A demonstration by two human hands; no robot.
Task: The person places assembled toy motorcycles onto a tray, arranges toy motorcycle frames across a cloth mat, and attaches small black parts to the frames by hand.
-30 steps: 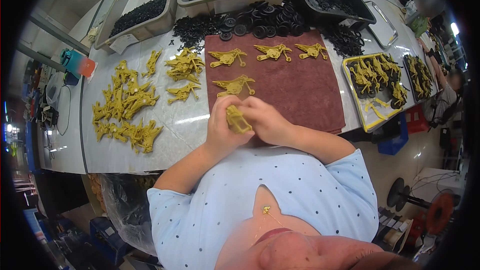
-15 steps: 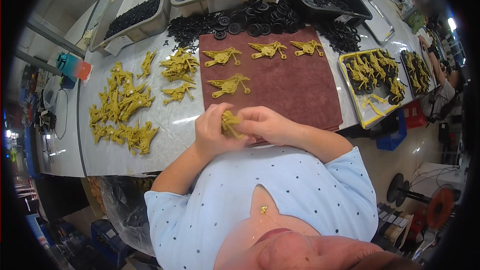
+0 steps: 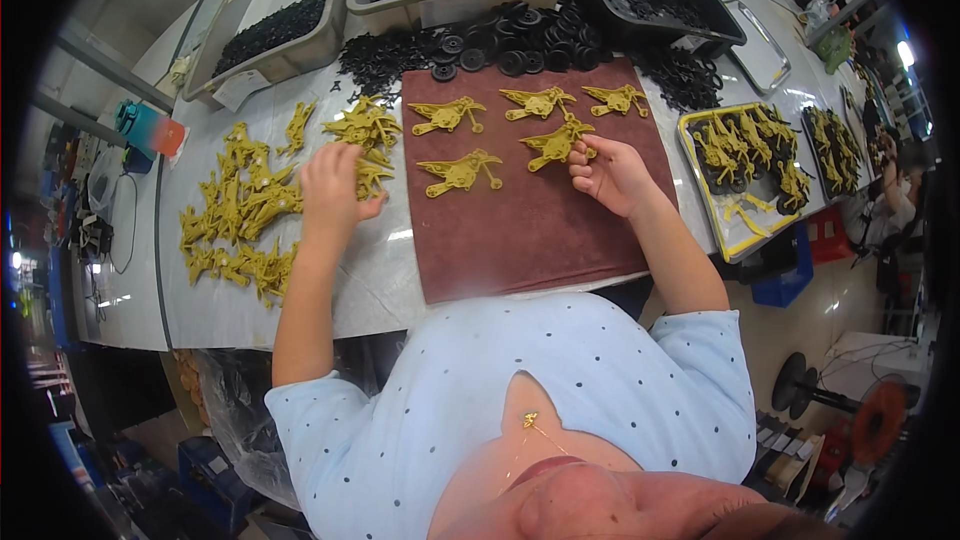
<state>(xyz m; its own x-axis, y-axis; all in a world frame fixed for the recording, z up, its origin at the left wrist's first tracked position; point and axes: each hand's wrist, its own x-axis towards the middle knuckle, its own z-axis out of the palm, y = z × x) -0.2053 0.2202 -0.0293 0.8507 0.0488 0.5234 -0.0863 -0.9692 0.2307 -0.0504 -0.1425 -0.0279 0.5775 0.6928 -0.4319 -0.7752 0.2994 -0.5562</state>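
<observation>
Right hand [image 3: 612, 175] pinches a yellow toy plane [image 3: 556, 143] on the brown mat [image 3: 530, 230]. Left of the mat, left hand [image 3: 335, 190], fingers curled, touches the yellow parts pile [image 3: 365, 135].

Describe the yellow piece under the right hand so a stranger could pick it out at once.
Find the brown mat in the middle of the table. Five yellow plastic figures lie on it: three along the far edge, two nearer. The figure is the nearer right one, the only one the right hand touches.

The hands are parting: the right hand [image 3: 612, 175] is laying the olive plastic piece [image 3: 556, 143] on the brown mat [image 3: 530, 230], the left hand [image 3: 335, 190] is reaching into the loose pile [image 3: 365, 130].
</observation>
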